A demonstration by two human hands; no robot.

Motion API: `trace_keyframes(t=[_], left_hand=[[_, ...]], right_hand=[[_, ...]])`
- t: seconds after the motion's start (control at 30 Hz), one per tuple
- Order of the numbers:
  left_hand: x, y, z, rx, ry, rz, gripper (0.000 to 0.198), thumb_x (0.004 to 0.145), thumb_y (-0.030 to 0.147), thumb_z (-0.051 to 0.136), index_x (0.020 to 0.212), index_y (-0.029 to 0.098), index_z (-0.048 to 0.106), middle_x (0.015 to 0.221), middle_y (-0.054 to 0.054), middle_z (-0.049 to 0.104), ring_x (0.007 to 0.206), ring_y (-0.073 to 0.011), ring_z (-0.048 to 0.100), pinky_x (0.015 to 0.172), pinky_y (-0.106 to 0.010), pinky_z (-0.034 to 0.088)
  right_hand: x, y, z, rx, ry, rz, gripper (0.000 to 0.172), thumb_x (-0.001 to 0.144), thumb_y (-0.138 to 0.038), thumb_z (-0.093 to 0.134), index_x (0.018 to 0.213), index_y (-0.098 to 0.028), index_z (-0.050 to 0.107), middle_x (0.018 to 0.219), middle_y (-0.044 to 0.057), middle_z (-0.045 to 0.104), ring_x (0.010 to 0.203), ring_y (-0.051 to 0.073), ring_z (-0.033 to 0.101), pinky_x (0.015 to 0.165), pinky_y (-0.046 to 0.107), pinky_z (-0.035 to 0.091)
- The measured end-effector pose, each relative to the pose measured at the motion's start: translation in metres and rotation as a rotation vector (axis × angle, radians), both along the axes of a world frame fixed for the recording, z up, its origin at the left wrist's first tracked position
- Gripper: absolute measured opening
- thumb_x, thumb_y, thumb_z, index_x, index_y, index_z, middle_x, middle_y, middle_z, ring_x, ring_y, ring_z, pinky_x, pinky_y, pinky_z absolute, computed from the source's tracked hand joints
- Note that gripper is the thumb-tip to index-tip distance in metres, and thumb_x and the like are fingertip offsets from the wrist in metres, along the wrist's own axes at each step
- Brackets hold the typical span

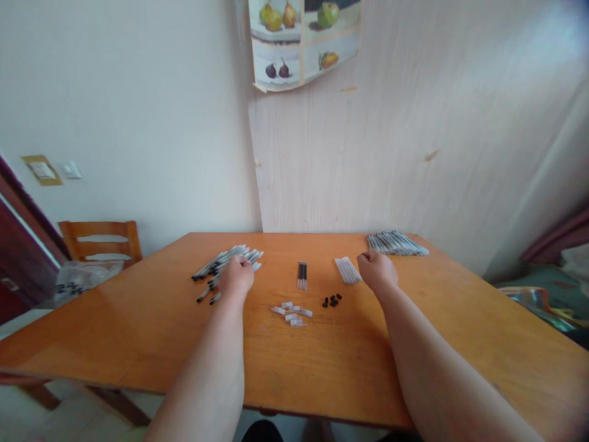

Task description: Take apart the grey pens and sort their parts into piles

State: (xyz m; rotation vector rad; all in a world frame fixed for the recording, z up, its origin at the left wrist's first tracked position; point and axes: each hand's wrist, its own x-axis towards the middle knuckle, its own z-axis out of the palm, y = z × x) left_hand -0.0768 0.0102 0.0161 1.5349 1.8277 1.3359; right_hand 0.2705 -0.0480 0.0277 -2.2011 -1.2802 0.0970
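Note:
My left hand (236, 275) is closed in a fist at the right side of a loose pile of pens (221, 261) with black ends. My right hand (377, 270), also closed, rests just right of a row of clear white pen barrels (347, 270). Nothing shows in either fist. Between the hands lie several dark refills (302, 275) side by side. Nearer to me are scattered translucent white tips (291, 317) and, to their right, a small group of black caps (332, 301).
A bagged bundle of pens (396, 242) lies at the back right of the wooden table (161, 319). A wooden chair (101, 239) and a clear plastic bag (85, 279) stand beyond the left edge. The wall borders the table's back edge.

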Motion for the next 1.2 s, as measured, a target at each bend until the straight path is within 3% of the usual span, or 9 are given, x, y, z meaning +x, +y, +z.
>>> trace_keyframes(t=[0.07, 0.17, 0.43, 0.7, 0.83, 1.03, 1.2], left_hand=[[0.002, -0.005, 0.001, -0.074, 0.207, 0.122, 0.014, 0.07, 0.035, 0.063, 0.073, 0.021, 0.061, 0.093, -0.021, 0.065, 0.107, -0.0457, 0.054, 0.086, -0.062, 0.033], [0.007, -0.01, 0.001, -0.116, 0.355, 0.145, 0.017, 0.069, 0.037, 0.064, 0.075, 0.021, 0.064, 0.099, -0.023, 0.065, 0.111, -0.0496, 0.051, 0.088, -0.065, 0.029], [0.007, -0.005, -0.007, -0.152, 0.572, 0.19, 0.018, 0.07, 0.039, 0.063, 0.081, 0.024, 0.067, 0.098, -0.019, 0.068, 0.108, -0.0434, 0.052, 0.086, -0.06, 0.031], [0.008, -0.008, -0.006, -0.163, 0.557, 0.128, 0.015, 0.073, 0.032, 0.061, 0.076, 0.019, 0.067, 0.101, -0.023, 0.067, 0.11, -0.0461, 0.052, 0.086, -0.061, 0.03], [0.011, -0.009, -0.005, -0.256, 0.636, 0.088, 0.014, 0.072, 0.032, 0.063, 0.074, 0.02, 0.069, 0.104, -0.024, 0.066, 0.11, -0.0461, 0.052, 0.083, -0.058, 0.036], [0.014, -0.012, -0.005, -0.252, 0.719, 0.059, 0.018, 0.076, 0.03, 0.058, 0.081, 0.019, 0.072, 0.104, -0.024, 0.066, 0.105, -0.045, 0.056, 0.079, -0.055, 0.04], [0.023, -0.013, -0.005, -0.129, 0.81, -0.031, 0.025, 0.083, 0.033, 0.05, 0.092, 0.018, 0.068, 0.101, -0.02, 0.067, 0.099, -0.0365, 0.06, 0.081, -0.045, 0.042]], right_hand=[[-0.002, 0.0, 0.0, 0.003, 0.003, 0.006, 0.038, 0.085, -0.037, 0.041, 0.098, -0.02, 0.072, 0.099, 0.015, 0.07, 0.091, 0.026, 0.064, 0.068, 0.029, 0.042], [-0.004, 0.0, -0.001, 0.005, 0.001, 0.02, 0.038, 0.085, -0.037, 0.041, 0.097, -0.02, 0.072, 0.098, 0.015, 0.07, 0.09, 0.025, 0.064, 0.067, 0.029, 0.041], [-0.008, 0.0, -0.001, 0.044, 0.017, 0.041, 0.037, 0.086, -0.038, 0.041, 0.096, -0.02, 0.072, 0.094, 0.014, 0.07, 0.086, 0.023, 0.064, 0.064, 0.027, 0.04], [-0.01, 0.001, -0.002, 0.067, 0.0, 0.055, 0.037, 0.086, -0.038, 0.04, 0.093, -0.02, 0.072, 0.09, 0.013, 0.07, 0.084, 0.023, 0.063, 0.062, 0.028, 0.037], [-0.012, 0.002, -0.004, 0.076, 0.002, 0.072, 0.038, 0.087, -0.038, 0.039, 0.094, -0.02, 0.071, 0.091, 0.012, 0.07, 0.084, 0.023, 0.063, 0.063, 0.027, 0.037], [-0.018, 0.002, -0.003, 0.101, 0.007, 0.102, 0.035, 0.087, -0.038, 0.041, 0.095, -0.021, 0.071, 0.091, 0.011, 0.07, 0.085, 0.022, 0.062, 0.064, 0.026, 0.037], [-0.028, 0.001, -0.002, 0.149, 0.012, 0.135, 0.033, 0.086, -0.036, 0.043, 0.092, -0.02, 0.071, 0.087, 0.011, 0.07, 0.083, 0.021, 0.061, 0.062, 0.026, 0.035]])
